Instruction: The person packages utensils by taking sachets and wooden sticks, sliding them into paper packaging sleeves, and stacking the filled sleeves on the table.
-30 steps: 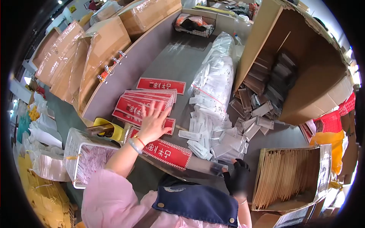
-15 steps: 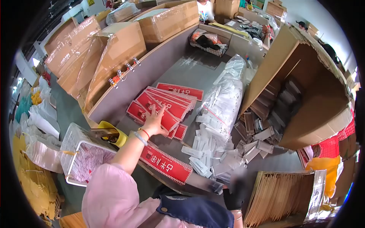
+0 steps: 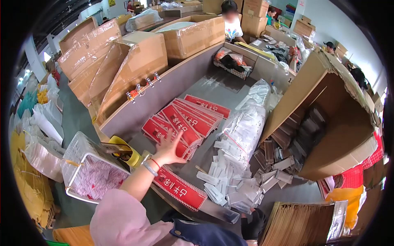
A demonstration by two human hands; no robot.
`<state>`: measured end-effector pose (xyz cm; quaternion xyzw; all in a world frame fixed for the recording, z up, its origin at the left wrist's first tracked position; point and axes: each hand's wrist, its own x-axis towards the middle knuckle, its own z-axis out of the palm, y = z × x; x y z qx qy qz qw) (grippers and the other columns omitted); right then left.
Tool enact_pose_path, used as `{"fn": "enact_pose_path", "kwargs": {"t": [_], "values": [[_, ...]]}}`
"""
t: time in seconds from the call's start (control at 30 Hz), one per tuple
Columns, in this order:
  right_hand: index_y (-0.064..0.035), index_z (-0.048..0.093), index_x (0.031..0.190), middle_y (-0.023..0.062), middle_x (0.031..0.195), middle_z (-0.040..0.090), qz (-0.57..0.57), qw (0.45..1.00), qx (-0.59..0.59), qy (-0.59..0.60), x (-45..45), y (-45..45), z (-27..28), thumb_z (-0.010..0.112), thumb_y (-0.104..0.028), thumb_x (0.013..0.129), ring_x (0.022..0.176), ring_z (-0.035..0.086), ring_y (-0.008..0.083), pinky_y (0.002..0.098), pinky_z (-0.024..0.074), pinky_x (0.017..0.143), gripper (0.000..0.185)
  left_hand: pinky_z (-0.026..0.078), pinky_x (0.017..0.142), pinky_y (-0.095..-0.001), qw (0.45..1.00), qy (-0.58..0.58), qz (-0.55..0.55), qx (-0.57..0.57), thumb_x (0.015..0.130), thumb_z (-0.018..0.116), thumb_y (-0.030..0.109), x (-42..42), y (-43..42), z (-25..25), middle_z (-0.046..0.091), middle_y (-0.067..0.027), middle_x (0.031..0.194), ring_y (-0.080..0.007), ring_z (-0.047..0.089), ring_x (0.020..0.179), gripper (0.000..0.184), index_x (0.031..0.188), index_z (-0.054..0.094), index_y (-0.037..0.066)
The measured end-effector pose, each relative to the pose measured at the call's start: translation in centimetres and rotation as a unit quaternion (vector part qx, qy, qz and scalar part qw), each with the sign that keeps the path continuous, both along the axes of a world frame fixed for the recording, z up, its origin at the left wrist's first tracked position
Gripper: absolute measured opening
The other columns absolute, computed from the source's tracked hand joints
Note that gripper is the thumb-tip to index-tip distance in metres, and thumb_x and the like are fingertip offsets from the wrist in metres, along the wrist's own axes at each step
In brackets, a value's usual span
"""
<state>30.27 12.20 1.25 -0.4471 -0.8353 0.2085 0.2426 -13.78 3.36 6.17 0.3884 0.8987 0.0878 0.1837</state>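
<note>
My left hand (image 3: 169,149) is spread wide over the near edge of a fanned pile of red printed packets (image 3: 193,123). They carry white characters and checked borders; whether the fingertips touch them I cannot tell. A single red packet (image 3: 180,188) lies along the table's front edge, below my left wrist. My right hand (image 3: 253,223), in a dark glove, is low in the view beside the end of a clear plastic strip (image 3: 227,213). Its fingers are mostly hidden. Just above it lie many small clear-wrapped pieces (image 3: 242,184), spilling from a big clear bag (image 3: 242,127).
A tipped cardboard box (image 3: 283,110) with wrapped pieces stands at right, above a box of brown sheets (image 3: 299,223). At left are a white basket (image 3: 76,164) and a yellow container (image 3: 133,156). A wire basket (image 3: 234,67) sits at the back; a person (image 3: 233,28) is beyond.
My view has tilted up, so the table sits lower in it. The left hand's fingers have spread wider over the red packets. My right hand has gone lower towards the bottom edge.
</note>
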Motion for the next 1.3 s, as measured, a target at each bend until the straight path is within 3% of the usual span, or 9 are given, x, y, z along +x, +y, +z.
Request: {"fn": "enact_pose_path", "kwargs": {"t": [0.13, 0.3, 0.47, 0.63, 0.77, 0.8, 0.9, 1.0, 1.3], "values": [[-0.0025, 0.063, 0.106, 0.0174, 0.107, 0.062, 0.031, 0.998, 0.032, -0.038, -0.5, 0.4, 0.2, 0.08, -0.015, 0.069, 0.103, 0.057, 0.037, 0.0462, 0.0434, 0.092, 0.043, 0.03, 0.105, -0.0701, 1.0, 0.016, -0.018, -0.006, 0.054, 0.093, 0.045, -4.2, -2.0, -7.3, 0.008, -0.0431, 0.151, -0.0567, 0.013, 0.143, 0.135, 0.156, 0.009, 0.02], [-0.0038, 0.063, 0.122, 0.0195, 0.129, 0.06, 0.028, 0.998, 0.015, -0.052, 0.5, 1.0, -1.5, 0.077, -0.027, 0.078, 0.118, 0.057, 0.0366, 0.0489, 0.0458, 0.1, 0.052, 0.032, 0.101, -0.0731, 0.998, 0.042, -0.012, 0.052, 0.055, 0.093, 0.042, -5.0, 3.9, -8.6, 0.013, -0.0412, 0.151, -0.0526, 0.012, 0.145, 0.128, 0.155, 0.016, 0.022], [-0.002, 0.056, 0.121, 0.0222, 0.127, 0.057, 0.024, 0.997, 0.012, -0.071, 0.2, 0.1, -0.2, 0.07, -0.026, 0.085, 0.119, 0.051, 0.0439, 0.0525, 0.0403, 0.098, 0.046, 0.027, 0.105, -0.0724, 0.993, 0.038, 0.008, 0.113, 0.058, 0.094, 0.033, -8.7, 17.6, -9.4, 0.008, -0.0362, 0.155, -0.0525, 0.014, 0.145, 0.118, 0.153, 0.024, 0.026], [-0.0054, 0.054, 0.127, 0.0197, 0.13, 0.055, 0.009, 0.997, -0.011, -0.072, 1.1, 1.2, -2.0, 0.071, -0.029, 0.084, 0.116, 0.053, 0.0389, 0.0522, 0.0412, 0.098, 0.052, 0.036, 0.112, -0.0496, 0.938, 0.038, -0.015, 0.345, 0.068, 0.084, 0.015, -8.4, 26.3, -6.3, 0.021, -0.0262, 0.155, -0.0501, 0.036, 0.135, 0.094, 0.148, 0.036, 0.018], [-0.0143, 0.049, 0.138, 0.0139, 0.143, 0.047, -0.028, 0.982, -0.183, -0.045, 2.4, 1.0, -3.2, 0.073, -0.043, 0.084, 0.136, 0.038, 0.0304, 0.0508, 0.031, 0.111, 0.066, 0.037, 0.112, -0.0424, 0.932, 0.003, -0.087, 0.351, 0.075, 0.076, 0.009, -7.6, 21.6, -7.7, 0.047, -0.0232, 0.14, -0.0378, 0.044, 0.132, 0.072, 0.14, 0.046, 0.007], [-0.0035, 0.063, 0.106, 0.0175, 0.107, 0.062, 0.034, 0.992, 0.04, 0.119, 0.5, 1.5, -0.6, 0.078, -0.013, 0.072, 0.1, 0.058, 0.0369, 0.0455, 0.0457, 0.089, 0.039, 0.045, 0.102, -0.0427, 0.92, 0.037, -0.074, 0.382, 0.076, 0.075, 0.011, -6.3, 19.1, -7.5, 0.059, -0.0211, 0.126, -0.0369, 0.056, 0.118, 0.054, 0.127, 0.057, 0.007], [-0.0049, 0.063, 0.105, 0.0175, 0.104, 0.062, -0.01, 1.0, -0.001, -0.006, -0.9, 0.3, 2.9, 0.074, -0.028, 0.078, 0.098, 0.058, 0.0392, 0.0483, 0.0452, 0.086, 0.037, 0.055, 0.073, -0.039, 0.919, 0.009, -0.125, 0.374, 0.079, 0.076, 0.016, -2.6, 11.3, -6.6, 0.07, -0.0139, 0.095, -0.0304, 0.068, 0.078, 0.023, 0.096, 0.068, 0.004], [-0.0038, 0.063, 0.106, 0.0163, 0.105, 0.062, -0.005, 1.0, 0.006, -0.001, -1.6, -0.2, 3.9, 0.075, -0.018, 0.076, 0.099, 0.057, 0.0371, 0.0456, 0.0454, 0.087, 0.035, 0.053, 0.076, -0.0394, 0.927, -0.086, -0.262, 0.254, 0.078, 0.076, 0.018, 2.6, 5.4, -5.6, 0.066, -0.0123, 0.093, -0.0302, 0.066, 0.086, 0.023, 0.095, 0.069, 0.005], [-0.0047, 0.064, 0.106, 0.0148, 0.107, 0.063, -0.027, 0.999, 0.034, 0.015, 2.5, -1.4, 4.9, 0.076, -0.008, 0.072, 0.102, 0.056, 0.0358, 0.0447, 0.0447, 0.09, 0.037, 0.051, 0.077, -0.043, 0.912, 0.001, -0.378, 0.161, 0.073, 0.077, 0.018, 7.2, 3.0, -8.7, 0.063, -0.0104, 0.089, -0.0328, 0.062, 0.091, 0.022, 0.09, 0.066, 0.009]]}}
